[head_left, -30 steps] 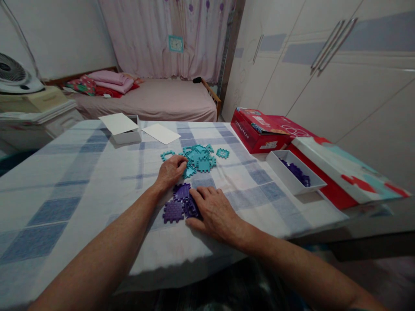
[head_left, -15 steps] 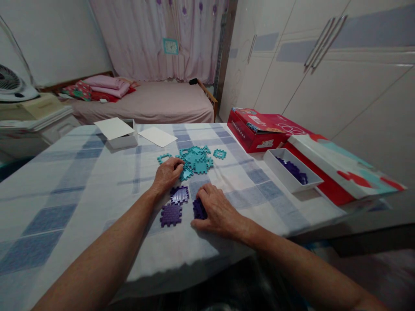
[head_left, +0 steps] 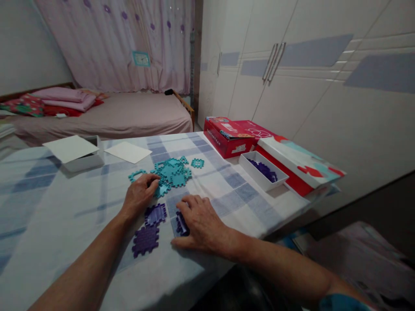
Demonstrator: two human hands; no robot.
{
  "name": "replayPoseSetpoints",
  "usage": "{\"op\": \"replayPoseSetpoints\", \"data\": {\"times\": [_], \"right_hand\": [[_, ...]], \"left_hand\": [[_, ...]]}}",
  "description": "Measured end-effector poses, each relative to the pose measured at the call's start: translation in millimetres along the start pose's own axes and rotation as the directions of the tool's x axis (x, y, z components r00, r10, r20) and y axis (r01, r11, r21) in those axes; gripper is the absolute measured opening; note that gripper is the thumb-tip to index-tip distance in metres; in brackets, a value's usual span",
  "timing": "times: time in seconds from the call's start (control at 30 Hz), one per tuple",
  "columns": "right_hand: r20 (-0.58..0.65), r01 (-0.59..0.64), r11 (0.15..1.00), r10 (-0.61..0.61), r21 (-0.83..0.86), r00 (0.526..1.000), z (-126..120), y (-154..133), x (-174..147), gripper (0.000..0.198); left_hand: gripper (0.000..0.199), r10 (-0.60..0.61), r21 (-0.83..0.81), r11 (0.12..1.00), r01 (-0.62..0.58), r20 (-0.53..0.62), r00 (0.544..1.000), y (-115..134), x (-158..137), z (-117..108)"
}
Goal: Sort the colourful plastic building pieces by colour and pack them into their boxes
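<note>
My left hand (head_left: 141,193) rests at the near left edge of a pile of teal interlocking tiles (head_left: 175,170). Its fingers are curled in, and whatever lies under them is hidden. Between thumb and fingers, my right hand (head_left: 204,222) holds a small stack of purple interlocking tiles (head_left: 182,224) on the table, partly covered by the palm. Left of it lie two more purple tiles, a shiny one (head_left: 155,214) and, nearer me, a brick-textured one (head_left: 145,241), touching or nearly so. A teal frame-shaped piece (head_left: 136,175) sits just beyond my left hand.
A white box (head_left: 264,183) with purple pieces stands at right, beside a red box (head_left: 223,142) and a large carton (head_left: 298,160). At left are another white box (head_left: 86,163) with its lid (head_left: 69,149) askew and a white card (head_left: 128,152). A checked cloth (head_left: 84,233) covers the table.
The view has swung to the right, so everything appears further left. My right hand looks slightly more spread over the purple tiles; the left hand stays by the teal pile.
</note>
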State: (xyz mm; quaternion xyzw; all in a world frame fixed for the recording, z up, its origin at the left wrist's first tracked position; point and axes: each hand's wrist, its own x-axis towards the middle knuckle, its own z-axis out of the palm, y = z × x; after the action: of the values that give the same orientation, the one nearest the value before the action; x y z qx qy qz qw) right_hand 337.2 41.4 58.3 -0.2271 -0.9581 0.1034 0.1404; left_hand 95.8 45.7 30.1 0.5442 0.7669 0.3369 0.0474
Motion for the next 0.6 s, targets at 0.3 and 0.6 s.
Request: {"op": "replayPoseSetpoints", "data": {"times": [0.3, 0.6], "right_hand": [[0.076, 0.067, 0.996, -0.062, -0.058, 0.995, -3.8, 6.2, -6.4, 0.035], [-0.101, 0.028, 0.952, 0.003, 0.304, 0.995, -7.6, 30.0, -0.1, 0.039]], "left_hand": [[0.038, -0.003, 0.009, 1.0, 0.004, -0.008, 1.0, 2.5, -1.4, -0.1], [0.038, -0.003, 0.028, 1.0, 0.002, 0.01, 1.0, 0.9, -0.9, 0.6]]}}
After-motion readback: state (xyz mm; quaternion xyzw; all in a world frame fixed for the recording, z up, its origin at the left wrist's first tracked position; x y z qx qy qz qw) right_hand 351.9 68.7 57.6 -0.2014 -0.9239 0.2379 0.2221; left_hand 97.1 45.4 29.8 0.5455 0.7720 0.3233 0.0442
